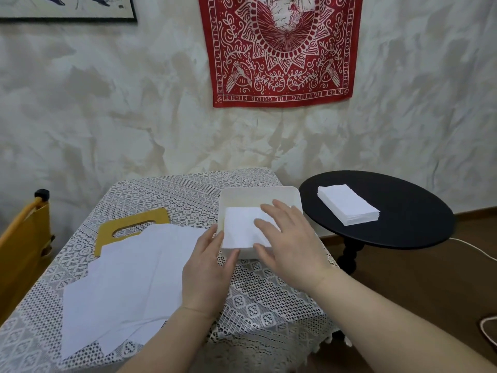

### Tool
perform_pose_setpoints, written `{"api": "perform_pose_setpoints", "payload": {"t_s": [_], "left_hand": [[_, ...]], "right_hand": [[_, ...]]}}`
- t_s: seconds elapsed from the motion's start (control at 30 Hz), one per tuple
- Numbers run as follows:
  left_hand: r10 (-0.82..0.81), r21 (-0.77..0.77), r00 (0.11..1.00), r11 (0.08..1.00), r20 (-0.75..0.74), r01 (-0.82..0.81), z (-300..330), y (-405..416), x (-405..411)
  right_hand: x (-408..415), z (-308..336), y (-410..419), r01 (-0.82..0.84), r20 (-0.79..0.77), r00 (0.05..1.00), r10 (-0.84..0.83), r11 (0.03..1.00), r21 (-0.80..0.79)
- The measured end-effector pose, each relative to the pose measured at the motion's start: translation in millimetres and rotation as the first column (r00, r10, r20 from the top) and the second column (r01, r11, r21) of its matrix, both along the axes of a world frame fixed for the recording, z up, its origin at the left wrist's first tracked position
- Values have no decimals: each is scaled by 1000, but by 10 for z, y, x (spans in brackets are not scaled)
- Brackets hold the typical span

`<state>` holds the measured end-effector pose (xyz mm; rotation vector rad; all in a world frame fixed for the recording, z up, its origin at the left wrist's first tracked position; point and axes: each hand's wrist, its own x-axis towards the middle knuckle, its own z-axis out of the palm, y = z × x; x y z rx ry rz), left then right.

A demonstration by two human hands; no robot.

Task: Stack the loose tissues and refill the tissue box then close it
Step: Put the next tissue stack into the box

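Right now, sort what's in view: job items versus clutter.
Job: tissue box, tissues inside, loose tissues, yellow lid, neat stack, left hand, right hand.

Just there: black table, red wall cloth, chair, cable.

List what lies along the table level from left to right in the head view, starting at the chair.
Yellow chair → yellow lid → loose tissues → left hand → white tissue box → right hand → stacked tissues on the black round table.
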<state>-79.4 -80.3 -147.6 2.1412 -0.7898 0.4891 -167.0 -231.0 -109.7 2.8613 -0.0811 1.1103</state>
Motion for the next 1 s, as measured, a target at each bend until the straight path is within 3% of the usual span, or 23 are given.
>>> {"api": "perform_pose_setpoints", "payload": {"t_s": [0.33,0.6,0.87,1.0], "left_hand": [[37,116,996,993,-78,-28,118,-26,44],[38,144,991,989,-130,-19,360,-216,376],[63,173,987,984,-146,-38,394,-463,706],[65,141,989,989,-136,-45,332,-486,742]], "right_hand": [[-193,-139,-130,128,-80,988,-135,988,-85],[164,114,-318,177,-61,982,-179,984,-36],[537,102,-531,220,-173,962,-211,975,38],[585,-12,-577,210,-112,971,-210,978,-8]]}}
